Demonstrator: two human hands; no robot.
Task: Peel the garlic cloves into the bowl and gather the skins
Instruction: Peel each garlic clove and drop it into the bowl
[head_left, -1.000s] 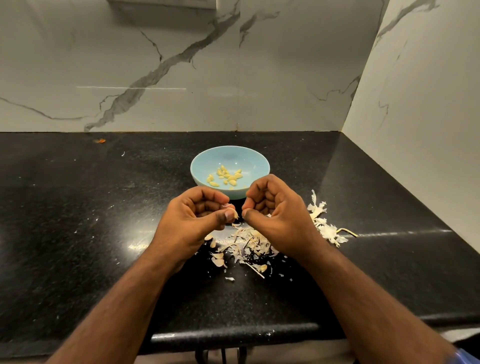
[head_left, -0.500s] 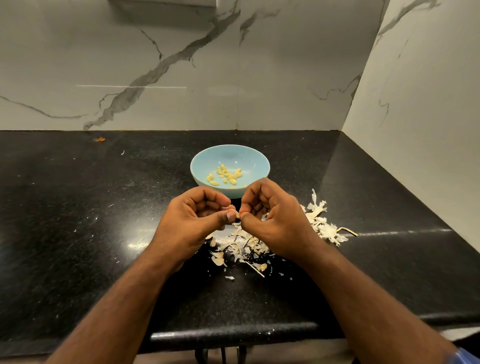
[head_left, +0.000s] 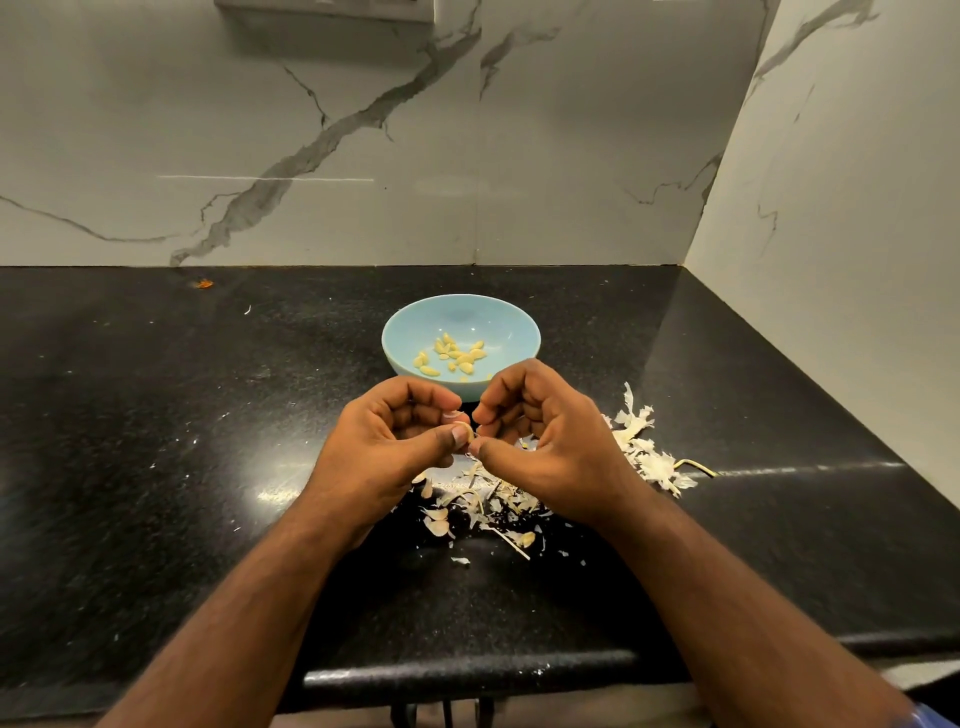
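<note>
The left hand (head_left: 395, 441) and right hand (head_left: 540, 441) are together pinching one small pale garlic clove (head_left: 470, 435) with curled fingers, just before the light blue round bowl (head_left: 519, 332), so the peeled clove is dropping in easily.

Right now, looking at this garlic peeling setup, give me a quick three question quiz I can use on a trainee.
1. True or false: the blue bowl already holds peeled cloves.
2. Multiple choice: where does the biggest white clump of skins lie? A) inside the bowl B) on the black counter, right of the right hand C) at the back wall
3. Fill in: the left hand and the right hand pinch one small ____ between their fingers, in front of the bowl.

Key: 1 true; 2 B; 3 garlic clove, mostly hidden by the fingertips.
</note>
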